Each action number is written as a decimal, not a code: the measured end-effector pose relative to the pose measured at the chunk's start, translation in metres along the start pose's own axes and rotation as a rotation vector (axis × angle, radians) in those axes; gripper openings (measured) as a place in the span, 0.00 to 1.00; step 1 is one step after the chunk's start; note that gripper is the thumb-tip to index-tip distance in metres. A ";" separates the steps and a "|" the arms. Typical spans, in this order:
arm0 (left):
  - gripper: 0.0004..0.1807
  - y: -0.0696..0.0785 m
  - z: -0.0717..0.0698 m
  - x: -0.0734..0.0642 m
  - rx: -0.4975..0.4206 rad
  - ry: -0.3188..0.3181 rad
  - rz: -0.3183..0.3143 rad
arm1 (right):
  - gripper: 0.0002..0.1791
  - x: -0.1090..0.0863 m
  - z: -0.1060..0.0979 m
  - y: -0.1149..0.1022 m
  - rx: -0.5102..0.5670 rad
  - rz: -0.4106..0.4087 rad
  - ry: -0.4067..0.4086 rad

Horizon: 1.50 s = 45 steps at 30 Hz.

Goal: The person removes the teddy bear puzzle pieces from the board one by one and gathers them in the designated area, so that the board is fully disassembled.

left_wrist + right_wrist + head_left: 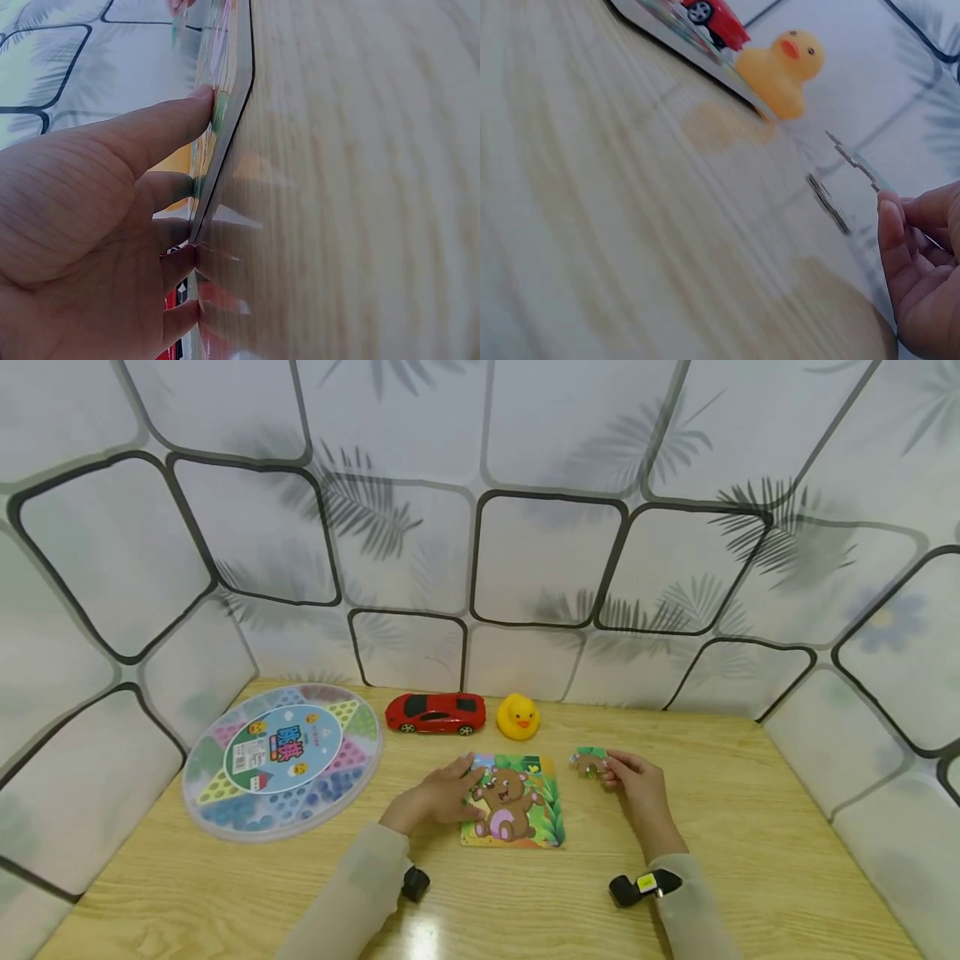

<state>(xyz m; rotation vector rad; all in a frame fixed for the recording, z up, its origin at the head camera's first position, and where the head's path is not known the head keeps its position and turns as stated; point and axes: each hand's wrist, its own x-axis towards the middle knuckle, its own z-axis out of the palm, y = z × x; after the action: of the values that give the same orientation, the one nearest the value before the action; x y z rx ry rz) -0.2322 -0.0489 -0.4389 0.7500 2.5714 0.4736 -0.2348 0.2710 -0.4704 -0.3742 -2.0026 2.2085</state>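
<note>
A bear jigsaw puzzle (517, 806) in a square board lies on the table in front of me. My left hand (442, 793) rests at its upper left side, fingers spread and fairly straight. In the left wrist view, the thumb and fingertips touch the edge of the board (241, 82). To the right of the board, my right hand (637, 781) pinches a thin puzzle piece (864, 171) between thumb and forefinger, tilted above the table. A second flat piece (827, 204) lies on the tabletop just below it in the right wrist view.
Behind the board stand a red toy car (436, 714) and a yellow rubber duck (517, 717). A round Chinese checkers set (285, 752) lies at the left. Patterned cloth walls (547, 560) enclose the back and sides of the wooden table (750, 827).
</note>
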 end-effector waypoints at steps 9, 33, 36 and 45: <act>0.41 -0.001 0.000 0.001 -0.002 -0.007 -0.005 | 0.09 0.007 -0.031 -0.003 0.032 -0.013 0.071; 0.41 0.000 0.000 0.001 -0.026 -0.017 -0.011 | 0.20 0.024 -0.055 -0.007 -0.318 0.015 0.102; 0.41 0.000 0.000 0.002 -0.021 -0.020 -0.013 | 0.21 0.022 -0.055 -0.007 -0.275 0.023 0.118; 0.41 0.000 0.000 0.002 -0.026 -0.025 -0.013 | 0.13 0.016 -0.062 -0.006 0.023 0.046 0.083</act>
<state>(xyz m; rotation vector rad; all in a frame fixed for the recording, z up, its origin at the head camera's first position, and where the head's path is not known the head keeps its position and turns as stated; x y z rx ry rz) -0.2337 -0.0476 -0.4392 0.7247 2.5412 0.4893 -0.2337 0.3352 -0.4710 -0.5056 -1.9430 2.2021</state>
